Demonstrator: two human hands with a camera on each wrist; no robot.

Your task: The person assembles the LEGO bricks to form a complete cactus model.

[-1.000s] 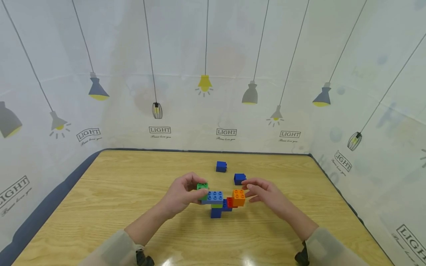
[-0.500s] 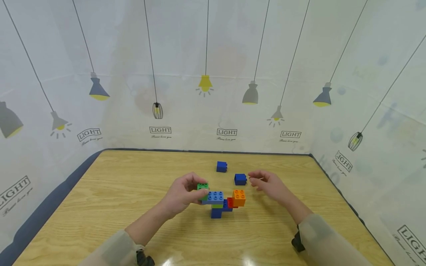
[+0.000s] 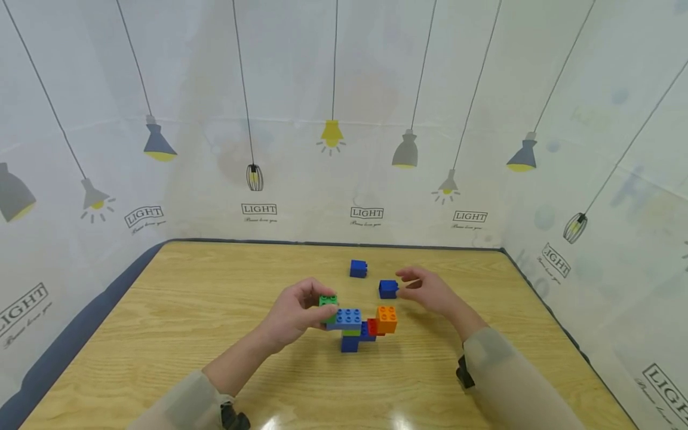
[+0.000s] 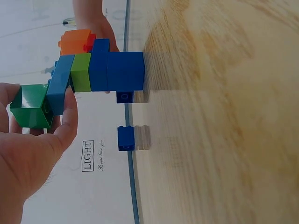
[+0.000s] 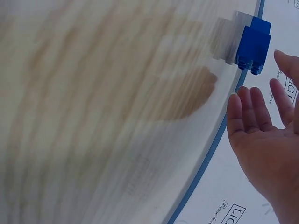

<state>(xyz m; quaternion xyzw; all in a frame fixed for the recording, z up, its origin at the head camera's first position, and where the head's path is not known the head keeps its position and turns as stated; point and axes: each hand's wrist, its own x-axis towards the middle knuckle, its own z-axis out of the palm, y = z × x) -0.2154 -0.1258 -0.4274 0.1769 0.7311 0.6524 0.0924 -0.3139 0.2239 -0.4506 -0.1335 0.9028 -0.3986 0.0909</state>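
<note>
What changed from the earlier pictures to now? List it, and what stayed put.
The right hand moved forward, from beside the orange brick to the nearer loose dark blue brick, without gripping it. Nothing was visibly taken hold of or let go. The left hand still pinches the green brick; the brick build and the farther loose dark blue brick stayed put.

In the head view's lower centre, the joined bricks [image 3: 350, 319] were smooth plastic; the table [image 3: 204, 292] was glossy, grained wood.
</note>
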